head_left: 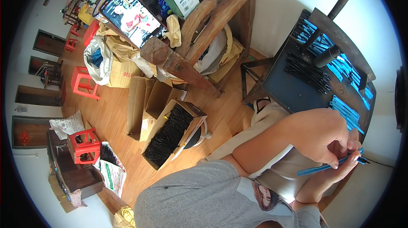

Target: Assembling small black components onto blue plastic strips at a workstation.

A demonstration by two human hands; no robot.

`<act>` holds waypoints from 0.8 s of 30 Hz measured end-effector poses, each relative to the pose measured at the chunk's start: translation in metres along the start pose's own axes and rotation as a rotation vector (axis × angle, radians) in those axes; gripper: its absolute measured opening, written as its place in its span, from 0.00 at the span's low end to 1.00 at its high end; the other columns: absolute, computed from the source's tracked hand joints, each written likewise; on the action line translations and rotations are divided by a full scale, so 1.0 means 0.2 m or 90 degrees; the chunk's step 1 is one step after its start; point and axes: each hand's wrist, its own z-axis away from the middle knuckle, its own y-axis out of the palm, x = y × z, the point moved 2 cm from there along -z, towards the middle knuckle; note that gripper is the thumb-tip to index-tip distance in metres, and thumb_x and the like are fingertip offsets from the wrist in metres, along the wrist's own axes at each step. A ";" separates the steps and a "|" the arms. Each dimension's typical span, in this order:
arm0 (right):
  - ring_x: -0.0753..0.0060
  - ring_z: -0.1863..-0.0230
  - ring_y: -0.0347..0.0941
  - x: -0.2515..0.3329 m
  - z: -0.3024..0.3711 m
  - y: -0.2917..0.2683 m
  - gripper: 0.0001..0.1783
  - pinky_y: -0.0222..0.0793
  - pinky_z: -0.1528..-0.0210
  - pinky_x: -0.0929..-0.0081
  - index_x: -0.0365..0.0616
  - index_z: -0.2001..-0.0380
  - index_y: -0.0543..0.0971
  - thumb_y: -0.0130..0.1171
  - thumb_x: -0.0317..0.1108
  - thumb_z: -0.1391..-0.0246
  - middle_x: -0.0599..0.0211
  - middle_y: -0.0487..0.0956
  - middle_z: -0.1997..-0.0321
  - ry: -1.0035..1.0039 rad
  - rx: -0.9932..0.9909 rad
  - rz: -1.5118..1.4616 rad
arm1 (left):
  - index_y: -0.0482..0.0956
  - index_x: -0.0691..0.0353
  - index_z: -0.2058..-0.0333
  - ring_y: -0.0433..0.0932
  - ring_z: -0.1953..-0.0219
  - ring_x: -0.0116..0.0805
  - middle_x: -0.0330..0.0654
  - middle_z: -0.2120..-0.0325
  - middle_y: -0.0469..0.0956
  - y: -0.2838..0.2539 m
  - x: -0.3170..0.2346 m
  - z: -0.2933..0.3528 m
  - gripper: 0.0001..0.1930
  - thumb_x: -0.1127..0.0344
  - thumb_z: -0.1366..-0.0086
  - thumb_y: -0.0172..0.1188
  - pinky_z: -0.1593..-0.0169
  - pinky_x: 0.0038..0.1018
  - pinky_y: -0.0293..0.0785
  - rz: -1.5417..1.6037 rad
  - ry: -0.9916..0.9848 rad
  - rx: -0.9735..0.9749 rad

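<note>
Apparently midway, your left hand (326,138) and right hand (332,177) pinched one blue stick (312,170); beyond them lay black rods (307,73) and blue pieces (345,112), finished or waiting unclear.

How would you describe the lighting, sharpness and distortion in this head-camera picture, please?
In the head view, black fisheye vignetting fills the corners; the dark brown doors at far left look tilted and soft; a grey shadow falls on the upper-right white wall; the black rectangular smartphone has a bright screen; the left hand and slender blue plastic stick look fairly sharp.
</note>
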 end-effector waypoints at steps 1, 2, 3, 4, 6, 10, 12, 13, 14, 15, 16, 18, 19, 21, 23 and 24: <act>0.73 0.63 0.66 0.00 0.00 0.01 0.20 0.65 0.59 0.72 0.48 0.67 0.66 0.49 0.55 0.38 0.70 0.57 0.67 0.019 0.032 -0.042 | 0.84 0.60 0.78 0.77 0.81 0.40 0.41 0.84 0.79 0.00 0.00 0.00 0.08 0.63 0.57 0.71 0.75 0.32 0.69 0.000 0.000 0.000; 0.73 0.63 0.66 0.00 0.00 0.00 0.20 0.65 0.59 0.72 0.48 0.67 0.66 0.49 0.55 0.38 0.70 0.57 0.67 0.004 0.005 0.001 | 0.84 0.60 0.78 0.78 0.81 0.39 0.41 0.84 0.79 0.00 0.00 0.00 0.08 0.63 0.57 0.71 0.75 0.32 0.69 0.008 -0.011 0.006; 0.73 0.63 0.66 0.01 0.00 0.00 0.20 0.65 0.59 0.72 0.49 0.66 0.66 0.48 0.55 0.37 0.70 0.57 0.67 0.004 0.016 -0.001 | 0.84 0.60 0.78 0.78 0.81 0.39 0.41 0.84 0.79 0.00 0.00 0.00 0.09 0.63 0.58 0.71 0.75 0.32 0.69 0.016 -0.023 0.012; 0.72 0.63 0.66 0.01 0.00 0.01 0.20 0.66 0.58 0.71 0.49 0.66 0.66 0.48 0.56 0.37 0.70 0.57 0.67 0.014 0.054 -0.044 | 0.84 0.60 0.78 0.78 0.81 0.39 0.41 0.84 0.79 0.00 0.00 0.00 0.09 0.63 0.58 0.71 0.75 0.32 0.69 0.016 -0.023 0.012; 0.72 0.63 0.66 0.01 0.01 0.01 0.20 0.66 0.58 0.71 0.49 0.66 0.66 0.47 0.56 0.37 0.70 0.57 0.67 -0.001 0.028 -0.002 | 0.85 0.60 0.78 0.78 0.81 0.39 0.41 0.84 0.79 0.00 0.00 0.00 0.08 0.63 0.57 0.71 0.74 0.31 0.70 0.004 -0.026 0.019; 0.72 0.63 0.66 0.01 0.01 0.00 0.21 0.67 0.56 0.70 0.50 0.65 0.66 0.46 0.57 0.37 0.70 0.57 0.67 -0.008 0.023 0.017 | 0.84 0.60 0.78 0.78 0.81 0.39 0.41 0.84 0.79 0.00 0.00 0.00 0.08 0.63 0.57 0.71 0.74 0.31 0.70 0.014 -0.023 0.018; 0.70 0.59 0.66 0.01 0.01 -0.01 0.20 0.65 0.54 0.68 0.47 0.63 0.67 0.45 0.54 0.36 0.68 0.60 0.65 -0.007 0.055 -0.024 | 0.84 0.60 0.79 0.78 0.81 0.39 0.41 0.84 0.79 0.00 0.00 0.00 0.08 0.63 0.57 0.71 0.74 0.31 0.70 -0.009 -0.022 0.019; 0.69 0.58 0.67 0.00 0.01 -0.01 0.20 0.64 0.53 0.66 0.46 0.62 0.68 0.44 0.53 0.36 0.67 0.61 0.64 0.014 0.093 -0.092 | 0.84 0.60 0.79 0.78 0.81 0.39 0.41 0.84 0.79 0.00 0.00 0.00 0.08 0.63 0.57 0.71 0.74 0.31 0.70 -0.003 -0.003 0.009; 0.68 0.56 0.67 0.01 0.01 -0.02 0.19 0.63 0.51 0.65 0.45 0.61 0.68 0.44 0.51 0.35 0.66 0.63 0.63 -0.005 0.088 -0.065 | 0.84 0.60 0.79 0.78 0.81 0.39 0.41 0.84 0.79 0.00 0.00 0.00 0.08 0.63 0.57 0.71 0.74 0.31 0.69 0.010 -0.014 0.011; 0.68 0.56 0.67 0.00 0.01 -0.03 0.19 0.63 0.51 0.65 0.45 0.61 0.68 0.44 0.51 0.35 0.66 0.63 0.63 -0.006 0.082 -0.056 | 0.84 0.60 0.79 0.78 0.81 0.39 0.41 0.85 0.79 0.00 0.01 0.01 0.09 0.63 0.57 0.71 0.74 0.31 0.69 0.022 -0.037 0.018; 0.68 0.55 0.67 0.00 0.01 -0.03 0.19 0.63 0.51 0.65 0.45 0.61 0.68 0.44 0.51 0.35 0.66 0.63 0.63 0.010 0.101 -0.099 | 0.84 0.60 0.79 0.78 0.81 0.39 0.41 0.85 0.79 0.00 0.00 0.01 0.09 0.63 0.57 0.71 0.74 0.31 0.69 0.022 -0.025 0.013; 0.68 0.55 0.67 0.00 0.01 -0.04 0.19 0.63 0.51 0.64 0.45 0.61 0.68 0.43 0.51 0.35 0.66 0.63 0.63 -0.004 0.073 -0.052 | 0.84 0.60 0.79 0.77 0.81 0.39 0.41 0.85 0.79 0.00 0.00 0.00 0.09 0.63 0.57 0.71 0.75 0.31 0.69 0.005 -0.011 0.012; 0.68 0.55 0.67 0.00 0.01 -0.03 0.19 0.63 0.50 0.64 0.45 0.61 0.68 0.43 0.51 0.35 0.66 0.63 0.63 0.018 0.093 -0.103 | 0.84 0.60 0.79 0.77 0.81 0.39 0.41 0.85 0.79 0.00 0.00 0.00 0.09 0.63 0.57 0.71 0.75 0.31 0.69 0.005 -0.011 0.012; 0.67 0.55 0.67 0.01 0.01 -0.03 0.19 0.62 0.50 0.64 0.45 0.61 0.68 0.43 0.51 0.35 0.66 0.62 0.63 0.002 0.080 -0.054 | 0.84 0.60 0.79 0.77 0.82 0.39 0.41 0.85 0.78 0.00 0.01 0.00 0.09 0.63 0.57 0.71 0.75 0.32 0.69 0.009 -0.037 0.024; 0.67 0.54 0.66 0.01 0.01 -0.02 0.19 0.62 0.49 0.64 0.45 0.61 0.68 0.43 0.51 0.35 0.66 0.62 0.63 0.004 0.089 -0.049 | 0.84 0.60 0.79 0.77 0.82 0.39 0.41 0.85 0.78 0.00 0.01 0.00 0.09 0.63 0.57 0.71 0.75 0.32 0.69 0.003 -0.012 0.014; 0.69 0.57 0.66 0.00 0.01 -0.02 0.19 0.64 0.51 0.66 0.47 0.63 0.66 0.45 0.53 0.36 0.68 0.60 0.64 0.007 0.058 -0.031 | 0.84 0.60 0.79 0.77 0.82 0.39 0.41 0.85 0.78 0.00 0.01 0.00 0.09 0.63 0.57 0.71 0.75 0.32 0.69 -0.006 0.003 0.008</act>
